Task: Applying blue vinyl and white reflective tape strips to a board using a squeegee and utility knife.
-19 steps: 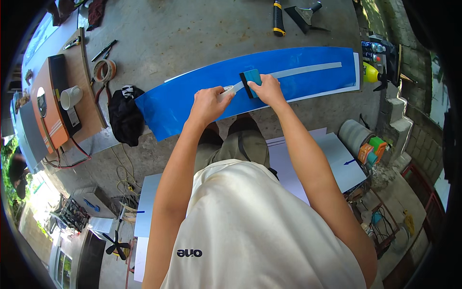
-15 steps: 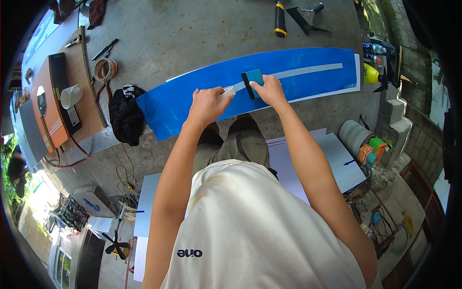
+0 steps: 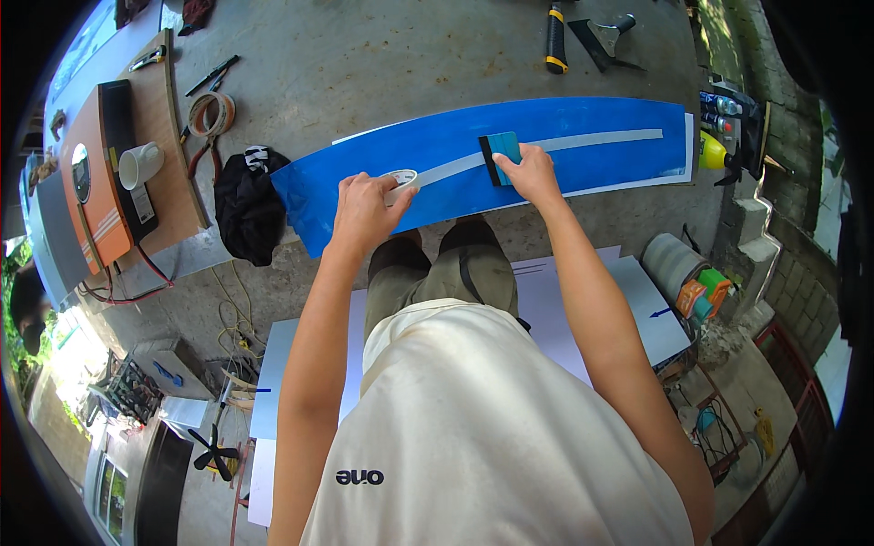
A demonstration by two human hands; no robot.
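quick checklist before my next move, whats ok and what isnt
1. Left hand holding the tape roll: ok.
2. Right hand gripping the squeegee: ok, its black edge lies across the strip.
3. Strip reaching from roll to squeegee: ok.
4. Strip stuck down all along: cannot tell.
5. Blue sheet fully covering the white layer: not ok, white shows past its right end.
6. Scraper off the blue sheet: ok.

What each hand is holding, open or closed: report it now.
Left hand: closed, holding a white tape roll.
Right hand: closed, holding a blue squeegee with a black edge.
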